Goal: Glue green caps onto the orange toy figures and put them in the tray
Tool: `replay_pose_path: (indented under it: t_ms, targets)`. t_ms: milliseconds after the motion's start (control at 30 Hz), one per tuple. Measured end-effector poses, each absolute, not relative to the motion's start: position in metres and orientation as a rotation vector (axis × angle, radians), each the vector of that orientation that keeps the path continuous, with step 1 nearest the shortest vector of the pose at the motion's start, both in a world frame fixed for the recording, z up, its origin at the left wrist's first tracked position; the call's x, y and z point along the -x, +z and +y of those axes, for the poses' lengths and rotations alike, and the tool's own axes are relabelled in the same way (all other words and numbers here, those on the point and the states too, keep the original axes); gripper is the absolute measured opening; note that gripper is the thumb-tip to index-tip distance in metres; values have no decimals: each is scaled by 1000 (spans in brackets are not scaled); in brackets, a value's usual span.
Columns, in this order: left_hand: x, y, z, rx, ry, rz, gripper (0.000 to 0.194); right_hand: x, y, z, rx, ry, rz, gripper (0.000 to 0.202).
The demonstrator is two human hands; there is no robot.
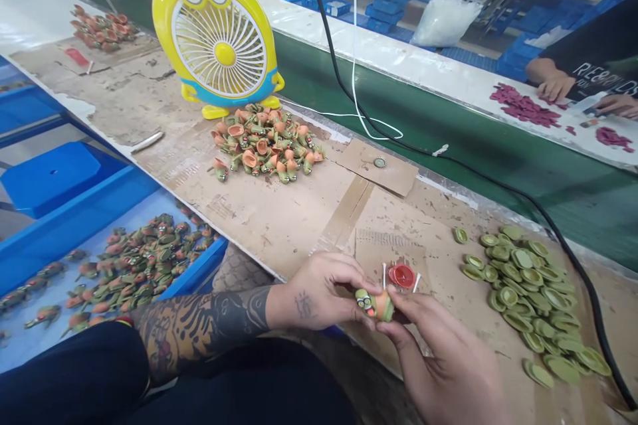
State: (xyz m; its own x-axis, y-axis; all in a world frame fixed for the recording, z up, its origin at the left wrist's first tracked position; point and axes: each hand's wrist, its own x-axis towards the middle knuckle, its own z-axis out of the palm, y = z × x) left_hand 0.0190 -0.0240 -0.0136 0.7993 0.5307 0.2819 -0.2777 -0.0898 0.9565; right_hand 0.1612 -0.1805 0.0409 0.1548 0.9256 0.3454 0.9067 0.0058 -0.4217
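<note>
Between my hands is a small green and orange toy figure (383, 306) with big painted eyes. The fingers of my left hand (321, 292) pinch its eyed end. My right hand (443, 348) grips the other end between thumb and fingers, hiding part of it. Just beyond the figure is a small red dish (401, 275), with a white cotton swab (417, 282) on its right and another white stick on its left. Green oval caps (523, 279) are heaped to the right. Farther back lies a pile of similar figures (269, 143), some showing hollow orange ends.
A yellow fan (224, 46) stands behind the figure pile. A black cable (498, 179) runs along the cardboard-covered table (279, 219). At left, a blue crate (194, 269) holds many figures. Across the green divider (319, 80), a person's hand (555, 86) rests by purple pieces (523, 105).
</note>
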Motion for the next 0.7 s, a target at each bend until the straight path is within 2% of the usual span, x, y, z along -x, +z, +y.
replay_pose_path:
  t_ms: [100, 200, 400, 533, 600, 700]
  targets:
    - [-19, -5, -24, -1151, 517, 318, 43, -160, 37, -170, 1887, 20, -1666, 29]
    - [-19, 6, -27, -724, 413, 378, 42, -153, 30, -162, 1880, 26, -1488, 42]
    - [-16, 10, -37, -443, 326, 388, 41, -139, 19, -154, 1796, -30, -1490, 30]
    - [-3, 5, -34, -531, 294, 403, 49, -142, 18, -163, 1813, -21, -1519, 30]
    - [11, 4, -16, -638, 384, 447, 49, -148, 19, -174, 1856, -41, -1508, 34]
    - [53, 9, 35, -791, 792, 599, 51, -157, 22, -182, 1793, -117, -1433, 37]
